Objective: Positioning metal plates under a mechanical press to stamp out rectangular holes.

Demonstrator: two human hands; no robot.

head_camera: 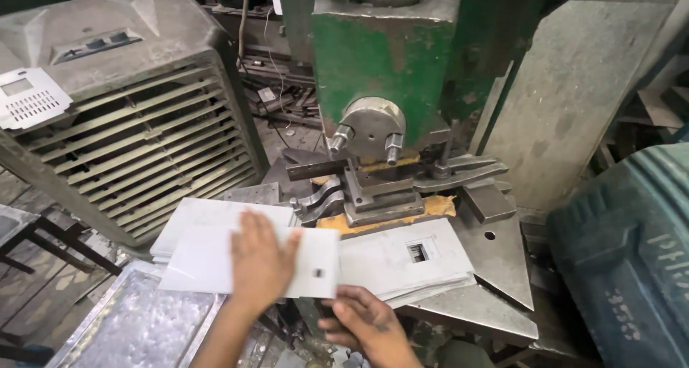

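Right hand (369,325), nearest me, pinches the near edge of the sheet (244,262), while my left hand (262,257) lies flat on top, fingers together. It is a thin, stiff, light, smooth metal blank with one small punched hole (319,273), lying on a stack (204,214) before the green press (384,59). I judge it slippery and sharp-edged, so I'd grip the edges, thumb under.

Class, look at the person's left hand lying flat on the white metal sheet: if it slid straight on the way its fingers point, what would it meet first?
The left hand points up and away across the white sheet. Going straight on, it would probably first reach the curved steel clamp at the front of the green press, though depth is hard to judge.
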